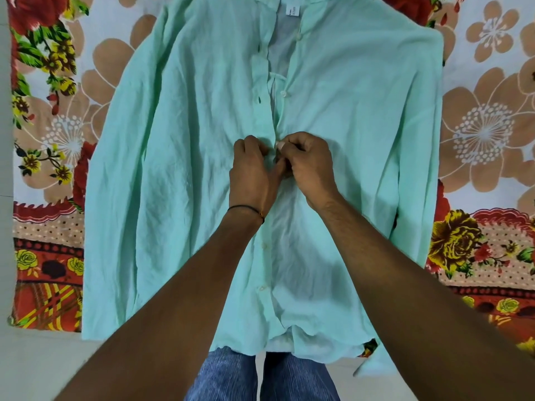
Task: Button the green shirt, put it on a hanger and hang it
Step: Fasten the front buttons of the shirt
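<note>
- The green shirt (202, 169) lies flat and front up on a floral sheet (486, 134). Its collar points away from the person, its hem is nearest them, and its sleeves lie down along both sides.
- Both hands meet at the front placket about halfway up the shirt, touching each other.
- The left hand (253, 172) has its grip closed on the buttonhole edge of the placket, with the fingers curled and the fabric pinched between thumb and fingertips.
- The right hand (311, 166) has its grip closed on the button edge just beside it. Its fingers are tightly curled and its thumb tip presses toward the left hand.
- The button being worked between the two hands is hidden by the fingers.
- Below the hands the front is closed, and two fastened buttons (264, 245) show along the placket toward the hem.
- Above the hands the front lies open in a narrow gap up to the collar.
- Along that gap, unfastened buttons (284, 94) sit on the edge toward the right of the view. Open buttonholes (258, 99) sit on the opposite edge.
- A white label (292, 10) shows inside the neck.
- A thin black thread (243, 209) circles the left wrist.
- The person's blue jeans (260, 377) show at the bottom edge, just below the hem, over a pale surface (43, 366).
</note>
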